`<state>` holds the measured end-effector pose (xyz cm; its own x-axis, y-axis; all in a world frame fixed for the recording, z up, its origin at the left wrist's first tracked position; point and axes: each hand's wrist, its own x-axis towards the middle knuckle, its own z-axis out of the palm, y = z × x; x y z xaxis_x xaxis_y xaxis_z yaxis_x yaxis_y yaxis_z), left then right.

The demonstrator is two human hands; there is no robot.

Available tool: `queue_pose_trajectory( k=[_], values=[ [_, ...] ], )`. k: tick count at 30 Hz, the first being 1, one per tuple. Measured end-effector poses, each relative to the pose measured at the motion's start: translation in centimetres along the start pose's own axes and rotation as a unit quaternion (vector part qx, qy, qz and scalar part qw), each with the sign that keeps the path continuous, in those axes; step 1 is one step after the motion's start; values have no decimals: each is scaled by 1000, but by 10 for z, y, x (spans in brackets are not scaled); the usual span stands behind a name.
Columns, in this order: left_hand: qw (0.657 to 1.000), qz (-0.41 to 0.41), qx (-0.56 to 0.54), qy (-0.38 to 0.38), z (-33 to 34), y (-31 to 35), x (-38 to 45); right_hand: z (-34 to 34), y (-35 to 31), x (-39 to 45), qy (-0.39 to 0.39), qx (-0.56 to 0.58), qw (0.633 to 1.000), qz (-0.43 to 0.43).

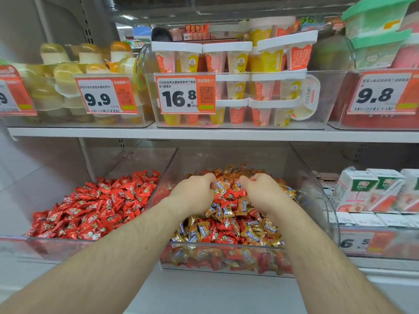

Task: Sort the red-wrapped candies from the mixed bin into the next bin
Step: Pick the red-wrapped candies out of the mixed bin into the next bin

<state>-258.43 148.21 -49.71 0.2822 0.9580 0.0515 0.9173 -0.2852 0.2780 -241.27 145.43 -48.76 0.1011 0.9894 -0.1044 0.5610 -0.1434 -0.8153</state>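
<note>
A clear mixed bin (317, 200) on the lower shelf holds gold-wrapped candies (226, 211) mingled with red-wrapped candies (231, 193). Left of it, a second clear bin (61, 245) is filled with red-wrapped candies only (95, 207). Both my hands are inside the mixed bin, on top of the heap. My left hand (195, 191) has its fingers curled down into the candies. My right hand (260, 189) is curled the same way, a hand's width to the right. The fingertips of both are hidden, so what they hold cannot be seen.
A white shelf edge (204, 133) runs just above the bins, carrying clear tubs of pudding cups (238, 87) with price tags. Small white drink cartons (371, 191) stand to the right of the mixed bin. A clear divider wall (163, 175) separates the two candy bins.
</note>
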Motion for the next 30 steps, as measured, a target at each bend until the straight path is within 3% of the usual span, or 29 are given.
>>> queue_pose_trajectory(
  k=[6,11,13,17,22,27,30],
  values=[
    [987,-20,140,-76,17,13,25,-5,-5,-8,24,192,980,39],
    [984,-16,167,-66,21,20,28,-11,4,1,30,388,916,93],
    [993,-18,106,-58,16,19,23,-11,3,0,21,423,900,106],
    [989,-53,-139,3,-2,17,2,-9,-2,-7,-4,463,880,102],
    [903,-92,-412,79,-25,11,-46,3,-13,-20,-58,470,874,103],
    [862,-126,-470,142,-45,-22,-78,20,-27,-36,-116,466,867,130],
    [812,-191,-517,192,-58,-57,-91,31,-37,-48,-136,460,865,146]
  ],
)
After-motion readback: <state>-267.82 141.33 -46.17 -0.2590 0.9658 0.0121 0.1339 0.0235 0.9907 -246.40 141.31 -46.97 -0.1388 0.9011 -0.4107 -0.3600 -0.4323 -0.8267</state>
